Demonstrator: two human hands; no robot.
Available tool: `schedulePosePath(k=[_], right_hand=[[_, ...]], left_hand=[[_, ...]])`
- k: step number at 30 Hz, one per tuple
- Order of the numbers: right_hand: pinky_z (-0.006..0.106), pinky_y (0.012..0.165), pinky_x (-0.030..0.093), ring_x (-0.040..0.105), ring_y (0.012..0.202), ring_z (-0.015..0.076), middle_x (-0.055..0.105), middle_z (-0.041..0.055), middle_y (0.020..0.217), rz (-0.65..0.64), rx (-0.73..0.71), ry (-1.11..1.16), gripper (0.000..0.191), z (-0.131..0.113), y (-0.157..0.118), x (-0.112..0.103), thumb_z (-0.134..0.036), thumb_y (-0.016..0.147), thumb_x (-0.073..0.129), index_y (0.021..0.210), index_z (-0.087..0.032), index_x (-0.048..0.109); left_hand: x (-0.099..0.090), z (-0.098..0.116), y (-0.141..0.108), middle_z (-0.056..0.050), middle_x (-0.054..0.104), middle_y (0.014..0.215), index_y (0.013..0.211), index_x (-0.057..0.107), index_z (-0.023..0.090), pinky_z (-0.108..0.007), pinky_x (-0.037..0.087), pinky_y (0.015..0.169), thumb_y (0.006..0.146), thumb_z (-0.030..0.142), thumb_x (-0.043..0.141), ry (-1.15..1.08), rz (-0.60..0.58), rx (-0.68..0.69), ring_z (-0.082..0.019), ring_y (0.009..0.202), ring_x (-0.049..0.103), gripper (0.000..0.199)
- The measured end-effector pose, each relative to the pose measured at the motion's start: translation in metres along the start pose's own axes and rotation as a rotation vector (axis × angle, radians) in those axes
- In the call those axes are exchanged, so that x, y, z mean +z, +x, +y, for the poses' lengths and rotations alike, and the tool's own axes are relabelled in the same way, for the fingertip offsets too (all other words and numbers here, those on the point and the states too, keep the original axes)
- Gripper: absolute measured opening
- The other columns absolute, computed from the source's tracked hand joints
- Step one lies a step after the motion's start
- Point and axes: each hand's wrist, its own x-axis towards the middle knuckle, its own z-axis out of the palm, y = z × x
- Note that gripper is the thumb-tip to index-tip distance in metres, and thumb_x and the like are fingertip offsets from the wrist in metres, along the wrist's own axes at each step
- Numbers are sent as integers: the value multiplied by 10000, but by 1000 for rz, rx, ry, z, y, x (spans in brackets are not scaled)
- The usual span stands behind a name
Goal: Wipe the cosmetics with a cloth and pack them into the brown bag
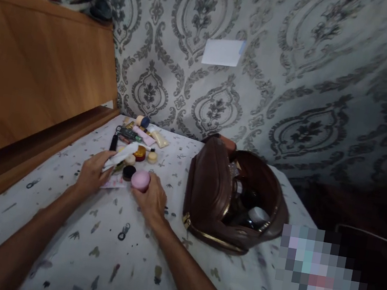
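Note:
My right hand (154,200) is closed around a small round jar with a pink lid (140,180), low over the patterned white sheet (98,228). Closed too, my left hand (93,172) grips a white, flattened item (124,155), maybe a tube or packet; its kind is unclear. Between the hands sits a black-lidded jar (129,172). Just beyond are a jar with a golden lid (139,153) and a small cream-coloured pot (152,157). A flat pink-and-white packet (115,182) lies beside my left fingers.
Farther back lie a pink tube (144,136), a cream tube (159,138) and a dark-capped bottle (142,121). An unzipped brown leather bag (210,192) with containers inside stands at right. A wooden panel (39,65) borders the left; patterned wallpaper (204,13) covers the back wall.

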Motion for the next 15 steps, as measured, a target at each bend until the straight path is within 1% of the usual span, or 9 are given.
schedulePosePath(k=[3, 5, 6, 8, 10, 12, 15], right_hand=[[352, 788, 488, 649, 963, 260, 667, 73, 1071, -26, 45, 2, 403, -5, -3, -4, -345, 761, 705, 1109, -203, 561], [360, 793, 504, 656, 979, 268, 668, 82, 1093, -29, 35, -8, 396, -6, -3, -5, -348, 749, 706, 1093, -202, 576], [367, 794, 513, 661, 982, 274, 667, 86, 1104, -33, 29, -11, 422, -6, -3, -5, -350, 736, 714, 1105, -198, 577], [376, 790, 530, 675, 975, 288, 669, 99, 1122, -48, 20, -9, 480, -5, -2, -5, -340, 701, 727, 1129, -185, 578], [369, 781, 543, 687, 969, 290, 679, 100, 1131, -52, -32, 8, 468, -3, -1, -5, -309, 710, 700, 1147, -188, 584], [356, 760, 554, 694, 966, 287, 698, 94, 1117, -41, -131, 15, 393, -2, -1, -5, -275, 751, 644, 1132, -191, 603], [343, 744, 567, 699, 966, 285, 720, 95, 1084, -27, -270, 1, 316, -1, -1, -7, -231, 790, 581, 1095, -163, 626]], left_hand=[[1, 10, -4, -107, 697, 1062, 1150, 600, 193, -364, 510, 858, 898, 305, 443, 29, 30, 123, -271, 981, 659, 318], [4, 17, -7, -89, 702, 1046, 1151, 610, 226, -372, 520, 851, 886, 316, 476, 27, 41, 188, -277, 968, 662, 310], [7, 22, -8, -85, 700, 1055, 1173, 605, 240, -385, 520, 870, 886, 314, 477, 24, 29, 222, -282, 979, 660, 323], [13, 32, -10, -87, 680, 1140, 1282, 548, 274, -416, 513, 914, 896, 311, 470, 9, -12, 294, -297, 1045, 640, 396], [21, 41, -12, -98, 627, 1266, 1406, 442, 303, -454, 494, 964, 914, 313, 447, -17, -76, 363, -317, 1147, 597, 492], [29, 47, -14, -108, 563, 1369, 1476, 353, 321, -489, 469, 1007, 928, 326, 426, -32, -137, 403, -333, 1231, 546, 552], [40, 51, -15, -103, 529, 1410, 1489, 338, 352, -517, 455, 1031, 934, 341, 420, -27, -170, 379, -341, 1262, 526, 561]])
